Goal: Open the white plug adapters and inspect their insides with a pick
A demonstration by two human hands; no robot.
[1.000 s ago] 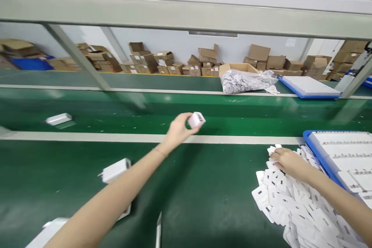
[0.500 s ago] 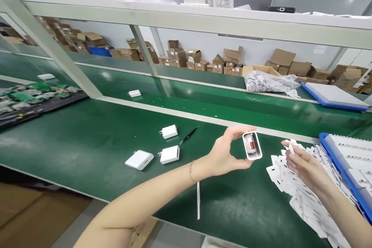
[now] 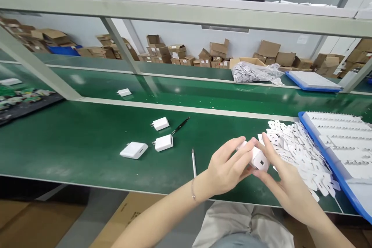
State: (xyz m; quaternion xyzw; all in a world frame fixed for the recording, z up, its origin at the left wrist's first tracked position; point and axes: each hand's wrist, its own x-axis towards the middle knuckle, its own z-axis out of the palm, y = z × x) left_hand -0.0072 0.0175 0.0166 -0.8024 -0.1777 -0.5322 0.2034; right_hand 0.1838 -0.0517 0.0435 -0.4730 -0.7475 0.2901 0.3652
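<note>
My left hand (image 3: 232,166) is closed round the body of a white charger (image 3: 259,159), above the green bench. Its near end is covered by a white end cover (image 3: 262,163) with a small dark square hole. The thumb and forefinger of my right hand (image 3: 286,178) pinch the edges of that end. Whether the cover sits fully flush I cannot tell. To the right lies a heap of loose white covers (image 3: 302,151). Left of my hands are white chargers (image 3: 164,142), black tweezers (image 3: 181,125) and a slim silver knife-like tool (image 3: 193,162).
A blue tray (image 3: 328,159) with rows of white parts flanks the heap on the right. A dark tray of circuit boards (image 3: 26,104) lies far left. The shelf beam (image 3: 186,11) crosses above the bench (image 3: 87,143). Another charger (image 3: 124,92) lies beyond the pale divider strip.
My right hand has come left from the heap with a cover, which is now at the charger's formerly open end. The view has turned rightward, and both hands meet at the charger.
</note>
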